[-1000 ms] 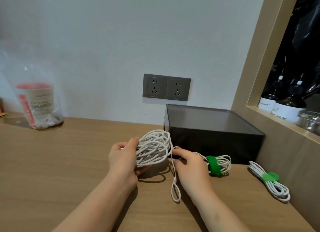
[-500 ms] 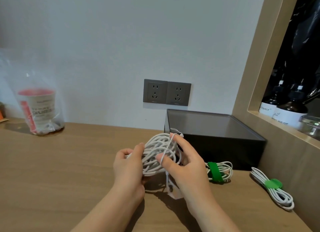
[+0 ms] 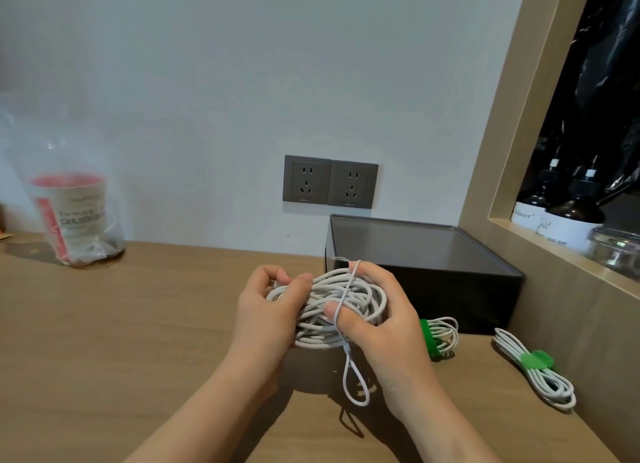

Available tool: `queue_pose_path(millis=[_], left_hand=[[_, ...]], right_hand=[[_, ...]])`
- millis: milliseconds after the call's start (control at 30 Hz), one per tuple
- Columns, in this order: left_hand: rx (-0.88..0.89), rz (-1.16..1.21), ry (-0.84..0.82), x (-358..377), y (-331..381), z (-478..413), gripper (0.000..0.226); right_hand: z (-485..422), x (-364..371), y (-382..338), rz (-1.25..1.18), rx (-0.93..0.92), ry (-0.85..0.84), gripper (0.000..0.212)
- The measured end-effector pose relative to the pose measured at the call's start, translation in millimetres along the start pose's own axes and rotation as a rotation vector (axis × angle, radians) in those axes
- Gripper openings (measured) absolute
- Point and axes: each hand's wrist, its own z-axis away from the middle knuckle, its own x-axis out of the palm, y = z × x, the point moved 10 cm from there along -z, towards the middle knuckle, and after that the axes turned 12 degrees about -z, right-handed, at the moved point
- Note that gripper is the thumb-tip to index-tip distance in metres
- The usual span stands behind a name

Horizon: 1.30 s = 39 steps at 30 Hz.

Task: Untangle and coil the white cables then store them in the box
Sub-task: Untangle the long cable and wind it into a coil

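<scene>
White cable is counted in three bundles. One tangled bundle (image 3: 332, 306) is held above the worktop (image 3: 138, 324), just in front of the left corner of the box (image 3: 433, 279). It is gripped by the left hand (image 3: 266, 320), whose fingers are curled round it. It is also clasped by the right hand (image 3: 384, 324), with one strand drawn from forefinger tip to thumb and a loop hanging below.

Two coils, each bound with a green strap (image 3: 535, 358), are laid before the box: the nearer coil (image 3: 445, 334) by its front wall and the farther coil (image 3: 533, 379) off its right corner. Two sockets (image 3: 330, 182) are seen behind the box, and two bottles (image 3: 571, 216) to its right.

The nearer coil is partly hidden by the right hand. The bottle labels are cut off, and the print on the bagged cup (image 3: 69, 216), far left of the box, is blurred.
</scene>
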Motion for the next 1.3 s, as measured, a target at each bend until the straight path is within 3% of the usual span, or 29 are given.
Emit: queue_pose_path(millis=[367, 500, 600, 767, 900, 1000, 1100, 1200, 1300], left_hand=[[0.226, -0.244, 0.000, 6, 19, 12, 0.015], [0.236, -0.242, -0.079, 14, 21, 11, 0.013], [0.118, -0.173, -0.186, 22, 12, 6, 0.011], [-0.182, 0.137, -0.330, 26, -8, 2, 0.018], [-0.318, 0.102, -0.362, 22, -19, 2, 0.033], [-0.391, 0.066, -0.323, 19, -32, 2, 0.029], [-0.340, 0.041, -0.257, 14, -33, -4, 0.013], [-0.178, 0.040, -0.154, 6, -18, -12, 0.005], [-0.074, 0.061, -0.120, 4, 0, -10, 0.016]], right_hand=[[-1, 4, 15, -0.201, 0.206, -0.046, 0.019], [-3, 1, 5, -0.143, 0.118, -0.054, 0.022], [-3, -5, -6, -0.049, 0.003, -0.023, 0.028], [1, 0, -20, 0.104, -0.128, -0.078, 0.032], [6, 13, -19, 0.204, -0.156, -0.147, 0.036], [7, 20, -17, 0.259, -0.157, -0.183, 0.037], [6, 19, -15, 0.255, -0.155, -0.164, 0.037], [2, 15, -9, 0.252, -0.126, -0.139, 0.043], [0, 16, -4, 0.230, -0.107, -0.145, 0.041]])
